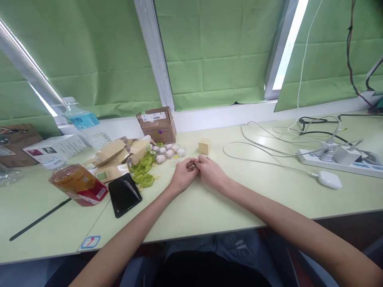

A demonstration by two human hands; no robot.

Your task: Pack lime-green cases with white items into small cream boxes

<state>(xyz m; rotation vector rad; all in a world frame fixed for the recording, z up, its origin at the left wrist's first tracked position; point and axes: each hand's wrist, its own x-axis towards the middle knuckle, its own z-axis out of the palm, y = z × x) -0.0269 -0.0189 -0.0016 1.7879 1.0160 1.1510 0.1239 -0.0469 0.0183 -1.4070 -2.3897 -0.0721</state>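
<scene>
The small cream box (204, 146) stands on the table (191, 215), just beyond the two hands and touching neither, as far as the view shows. Green blinds (215, 52) fill the background, and the pale table runs along beneath them. At the back, a brown carton (158, 126) bearing white labels stands near the white sill (206, 119). To its left are a clear bottle (85, 121) with a blue label, a white box (58, 146) and, nearer, an amber bottle (78, 183). A white power strip (311, 158) lies far to the right, with plugs in it. Flattened cardboard (112, 153) is heaped left of the hands, with a black tablet-like slab (124, 195) in front.

The left hand (184, 173) has its fingers curled, and the right hand (212, 172) is bunched; they meet at the thumbs and fingertips, well above the table's near edge. Whether anything is pinched between them, I cannot tell. Beyond the left hand lie pinkish-white round pieces (169, 153), beside green moulded holders (146, 161). A white rounded case (329, 180) sits at the right, joined to a cable (269, 158).
</scene>
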